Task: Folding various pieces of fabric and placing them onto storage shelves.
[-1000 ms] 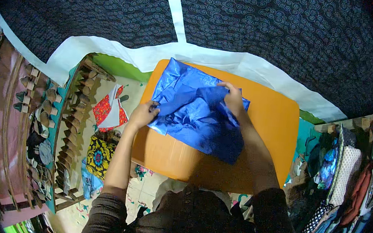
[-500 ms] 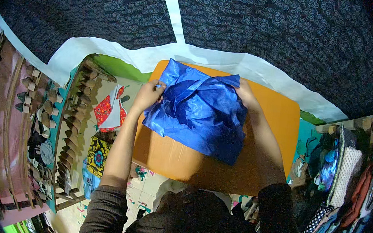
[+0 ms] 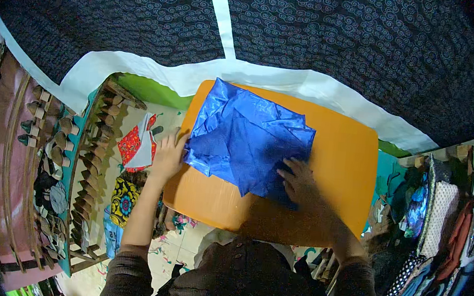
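Observation:
A shiny blue cloth (image 3: 249, 135) lies crumpled and partly folded over itself on an orange tabletop (image 3: 346, 153). My left hand (image 3: 169, 152) is at the cloth's left edge, fingers spread and pointing away from me, with nothing in its grasp. Over the cloth's lower right part, my right hand (image 3: 299, 182) has its fingers apart, on or just above the fabric. Shadow from my arm darkens that corner, so contact there is hard to judge.
Shoe racks (image 3: 96, 163) stand on the left. A red and white cloth (image 3: 138, 145) and a yellow-black patterned cloth (image 3: 124, 201) lie beside the table. Clothes (image 3: 440, 219) hang at the right. A dark patterned curtain (image 3: 344, 38) spans the far side.
The right side of the blue cloth has come down and lies flatter. My right hand has let go of its upper right corner and moved toward me; my left hand has shifted left and nearer.

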The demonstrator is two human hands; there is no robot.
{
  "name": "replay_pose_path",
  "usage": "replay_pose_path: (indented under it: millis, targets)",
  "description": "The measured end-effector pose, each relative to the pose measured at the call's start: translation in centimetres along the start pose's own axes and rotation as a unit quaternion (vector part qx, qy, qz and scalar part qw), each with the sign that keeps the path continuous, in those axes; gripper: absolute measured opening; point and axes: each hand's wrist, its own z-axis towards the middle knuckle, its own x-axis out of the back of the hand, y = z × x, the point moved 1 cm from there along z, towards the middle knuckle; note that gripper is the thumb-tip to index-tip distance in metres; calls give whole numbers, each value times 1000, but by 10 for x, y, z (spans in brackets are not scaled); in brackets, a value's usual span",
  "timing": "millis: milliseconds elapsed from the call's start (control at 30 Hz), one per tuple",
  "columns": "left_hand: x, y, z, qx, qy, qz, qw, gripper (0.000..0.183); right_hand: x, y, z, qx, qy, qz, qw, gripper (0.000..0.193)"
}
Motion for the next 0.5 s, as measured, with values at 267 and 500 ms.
replay_pose_path:
  millis: [267,500]
  targets:
    - [-31,15,-12,-190,-46,31,980,71,-20,-60,-13,-18,-96,-164,982,61]
    - [-79,-2,-4,-195,-17,108,975,56,-67,-45,9,3,39,-279,959,50]
